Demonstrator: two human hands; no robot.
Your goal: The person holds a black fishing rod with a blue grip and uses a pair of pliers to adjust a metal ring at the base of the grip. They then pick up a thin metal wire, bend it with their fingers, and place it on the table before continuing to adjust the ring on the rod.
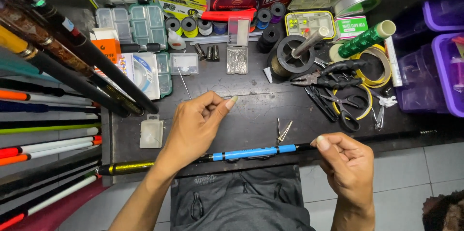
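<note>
A grey pouch (241,197) is lying across the lap nearest the camera, just under a fishing rod (251,153) with a blue wrapped section, which is resting crosswise along the near edge of the dark tabletop (251,110), probably to steady it. The left hand (195,127) is hovering above the rod with its fingers pinched narrow, seemingly drawing a fine line taut. The right hand (345,156) is pinching closed at the rod's far side. A small metal guide (283,131) is lying between them.
</note>
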